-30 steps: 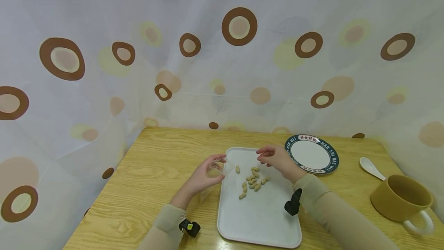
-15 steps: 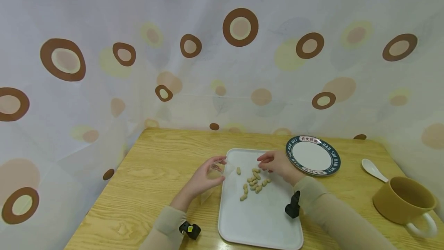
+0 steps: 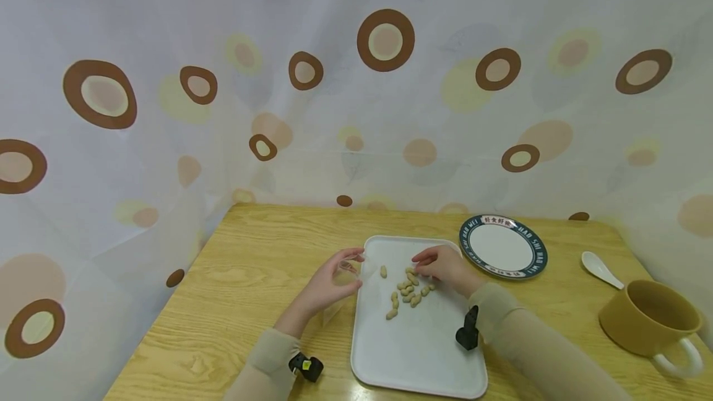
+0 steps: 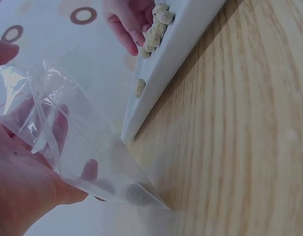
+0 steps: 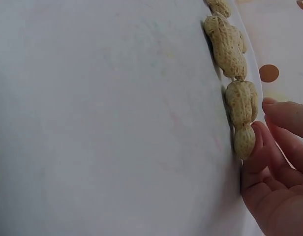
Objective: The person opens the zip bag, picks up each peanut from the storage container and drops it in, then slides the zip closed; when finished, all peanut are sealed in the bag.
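Observation:
A clear plastic bag (image 4: 80,128) is held by my left hand (image 3: 327,283), left of the white tray (image 3: 414,351), with its mouth spread between fingers and thumb. Something small and darker shows in the bag's lower corner; I cannot tell what. Several unshelled peanuts (image 3: 409,294) lie on the tray, most clustered and one (image 3: 383,271) apart to the left. My right hand (image 3: 445,268) is low over the tray beside the cluster. In the right wrist view its fingertips are parted just beside a peanut (image 5: 241,105), with nothing seen between them.
A plate with a dark patterned rim (image 3: 465,240) lies behind the tray to the right. Further right are a white spoon (image 3: 601,269) and a yellow-brown mug (image 3: 629,320) with a white handle. A spotted curtain (image 3: 334,110) surrounds the wooden table (image 3: 267,246).
My right hand has come down from above the tray's far part to the edge of the peanut cluster. The left hand and the bag have stayed nearly still.

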Demonstrator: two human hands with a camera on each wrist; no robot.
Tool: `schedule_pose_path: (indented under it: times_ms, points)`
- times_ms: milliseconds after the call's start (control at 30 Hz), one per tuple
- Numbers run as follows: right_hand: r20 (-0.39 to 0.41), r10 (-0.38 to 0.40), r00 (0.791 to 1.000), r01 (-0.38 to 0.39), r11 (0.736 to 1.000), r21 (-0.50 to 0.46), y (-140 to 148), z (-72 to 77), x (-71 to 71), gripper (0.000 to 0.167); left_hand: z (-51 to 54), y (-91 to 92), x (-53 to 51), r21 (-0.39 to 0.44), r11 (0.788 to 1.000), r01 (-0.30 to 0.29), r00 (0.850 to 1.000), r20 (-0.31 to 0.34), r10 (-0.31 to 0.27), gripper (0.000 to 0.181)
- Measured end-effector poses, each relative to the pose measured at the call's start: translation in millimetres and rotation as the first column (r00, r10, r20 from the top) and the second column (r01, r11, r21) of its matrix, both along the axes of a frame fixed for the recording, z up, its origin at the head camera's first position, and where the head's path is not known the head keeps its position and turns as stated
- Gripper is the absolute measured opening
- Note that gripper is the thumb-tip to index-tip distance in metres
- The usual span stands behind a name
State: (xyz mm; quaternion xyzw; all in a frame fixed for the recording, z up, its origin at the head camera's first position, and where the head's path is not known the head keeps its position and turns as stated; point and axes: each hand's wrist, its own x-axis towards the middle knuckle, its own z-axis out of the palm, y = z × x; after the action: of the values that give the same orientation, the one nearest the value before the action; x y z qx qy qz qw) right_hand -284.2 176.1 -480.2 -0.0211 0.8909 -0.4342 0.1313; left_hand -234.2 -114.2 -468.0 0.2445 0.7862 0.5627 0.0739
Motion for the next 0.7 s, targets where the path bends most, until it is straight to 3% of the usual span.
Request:
schedule_pose_path:
  times_ms: [367,700]
  points:
    - [-0.045,0.016,0.999,-0.012,0.996,0.086,-1.6,-3.8,-0.7,0.016,3.5,1.2,-0.4,0.004,1.000,0.001,1.000,0.011,-0.001,0.061]
    - [-0.085,0.033,0.996,-0.024,0.993,0.111,-5.6,-4.8,1.9,0.013,0.5,1.2,-1.0,0.002,1.000,0.001,1.000,0.006,-0.001,0.062]
